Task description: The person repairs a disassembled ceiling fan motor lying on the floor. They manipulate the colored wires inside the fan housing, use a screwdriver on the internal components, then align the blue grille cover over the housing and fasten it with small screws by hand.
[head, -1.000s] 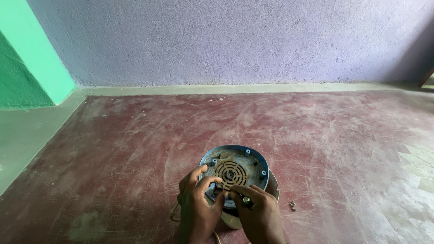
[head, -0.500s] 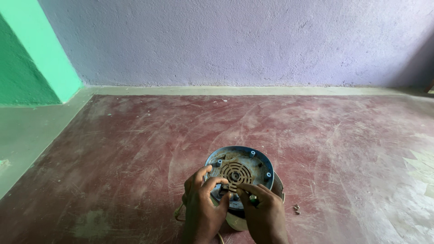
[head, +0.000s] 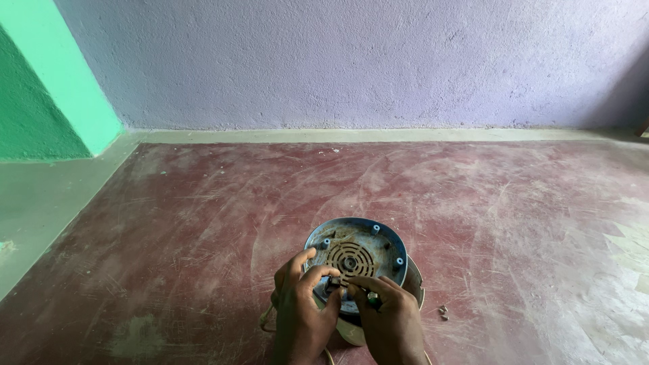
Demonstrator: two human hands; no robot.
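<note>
A round appliance base [head: 365,243] lies on the red floor, its blue underside up with a round slotted vent in the middle. My left hand [head: 301,311] rests on its near left rim, thumb and fingers pinching a small dark part at the near edge. My right hand [head: 389,318] meets it from the right, its fingertips on the same small part. What exactly the part is stays too small to tell. A pale cord [head: 267,318] shows beside my left wrist.
Two small screws [head: 443,312] lie on the floor just right of the base. A lilac wall runs along the far side, with a green wall [head: 47,94] at the left. A pale concrete strip borders the red floor [head: 203,216].
The view has shifted slightly, so the base sits a little further right. Both hands have stayed on the near edge of the base, fingers working the small part.
</note>
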